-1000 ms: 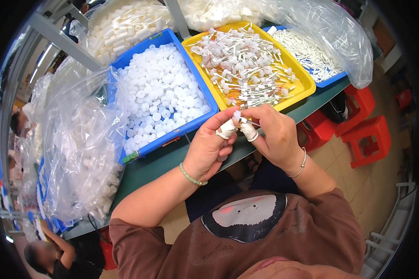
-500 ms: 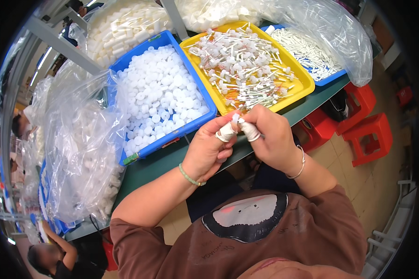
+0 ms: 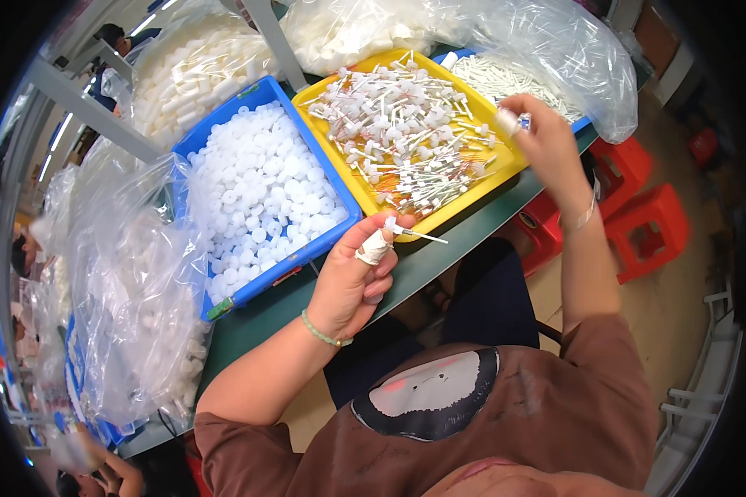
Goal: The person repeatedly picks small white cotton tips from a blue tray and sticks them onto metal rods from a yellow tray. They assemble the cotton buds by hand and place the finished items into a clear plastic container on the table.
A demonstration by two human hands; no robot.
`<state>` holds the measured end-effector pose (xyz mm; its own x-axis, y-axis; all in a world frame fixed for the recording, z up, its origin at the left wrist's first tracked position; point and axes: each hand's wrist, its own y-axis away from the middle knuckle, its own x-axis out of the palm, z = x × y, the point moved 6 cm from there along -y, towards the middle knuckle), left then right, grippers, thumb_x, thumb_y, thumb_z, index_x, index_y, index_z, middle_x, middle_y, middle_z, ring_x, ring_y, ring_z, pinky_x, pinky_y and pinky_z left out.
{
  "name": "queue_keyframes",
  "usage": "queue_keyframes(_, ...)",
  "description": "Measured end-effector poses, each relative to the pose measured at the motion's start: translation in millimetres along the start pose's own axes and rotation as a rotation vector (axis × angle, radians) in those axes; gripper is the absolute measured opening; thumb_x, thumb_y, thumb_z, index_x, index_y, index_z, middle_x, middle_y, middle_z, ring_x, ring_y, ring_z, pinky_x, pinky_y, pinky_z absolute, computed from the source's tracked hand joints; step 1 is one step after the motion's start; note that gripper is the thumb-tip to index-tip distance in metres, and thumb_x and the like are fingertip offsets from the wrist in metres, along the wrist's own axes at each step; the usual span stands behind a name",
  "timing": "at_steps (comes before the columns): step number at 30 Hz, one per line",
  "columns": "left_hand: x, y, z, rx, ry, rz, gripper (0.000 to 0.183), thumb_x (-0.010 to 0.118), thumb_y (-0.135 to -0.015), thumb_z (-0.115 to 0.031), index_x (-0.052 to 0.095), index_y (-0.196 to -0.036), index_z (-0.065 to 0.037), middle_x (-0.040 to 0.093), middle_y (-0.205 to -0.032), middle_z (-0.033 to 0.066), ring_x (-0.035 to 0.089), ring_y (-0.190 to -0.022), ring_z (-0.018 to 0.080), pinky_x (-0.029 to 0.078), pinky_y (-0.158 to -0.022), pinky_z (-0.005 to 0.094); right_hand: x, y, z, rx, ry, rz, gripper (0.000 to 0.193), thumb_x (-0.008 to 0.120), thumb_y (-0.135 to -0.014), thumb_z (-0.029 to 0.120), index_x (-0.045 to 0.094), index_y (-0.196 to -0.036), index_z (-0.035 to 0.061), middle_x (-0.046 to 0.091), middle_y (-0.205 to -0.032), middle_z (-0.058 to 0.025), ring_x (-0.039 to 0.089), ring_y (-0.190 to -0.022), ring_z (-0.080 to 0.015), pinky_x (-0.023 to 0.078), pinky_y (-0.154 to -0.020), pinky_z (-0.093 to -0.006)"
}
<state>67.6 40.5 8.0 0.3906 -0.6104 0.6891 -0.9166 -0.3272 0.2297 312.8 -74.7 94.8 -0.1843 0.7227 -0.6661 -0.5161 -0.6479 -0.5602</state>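
Observation:
My left hand [image 3: 358, 269] pinches a small assembly [image 3: 392, 224], a white plastic disc with a thin white stick pointing right. It is held over the front edge of the yellow tray [image 3: 496, 168], which is heaped with similar disc-and-stick pieces [image 3: 398, 124]. Off to the right, my right hand [image 3: 547, 141] reaches to the near edge of a blue tray [image 3: 583, 125] of short white sticks [image 3: 514, 79]. Its fingers are curved and apart, slightly blurred, with nothing visible in them. White tape wraps digits on both hands.
Left of the yellow tray, a blue tray [image 3: 355, 214] holds loose translucent discs [image 3: 273, 174]. Clear plastic bags [image 3: 133, 282] of white parts stand left and behind. A grey post [image 3: 275, 45] rises at the back. Red stools [image 3: 651, 240] stand right of the green table [image 3: 249, 319]. Another person works lower left.
My right hand has parted from my left and moved right and away to the white-stick tray. The left hand keeps the small assembly, its stick now showing. The view has shifted slightly.

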Motion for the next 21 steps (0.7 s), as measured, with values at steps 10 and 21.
queue_keyframes(10,-0.5,-3.4,3.2,-0.015,0.046,0.041,0.035,0.057,-0.093,-0.015,0.048,-0.126,-0.010,0.053,-0.107,-0.0006,0.038,-0.066,0.0036,0.031,-0.045,0.0128,20.0,-44.7,-126.9,0.012,0.575,0.254,0.015,0.063,-0.073,0.009,0.070,-0.086,0.0075,0.067,-0.085,-0.0135,0.064,-0.082,-0.0314,0.050,-0.072,-0.0400)
queue_keyframes(21,0.4,-4.5,7.1,-0.027,0.118,0.052,0.031,0.061,-0.091,-0.018,0.050,-0.120,-0.014,0.053,-0.107,-0.0036,0.038,-0.067,0.0036,0.031,-0.045,0.0129,19.7,50.8,60.2,-0.231,-0.329,0.210,0.014,0.064,-0.081,0.004,0.066,-0.095,0.0027,0.064,-0.087,-0.0072,0.061,-0.079,-0.0177,0.046,-0.066,-0.0255)
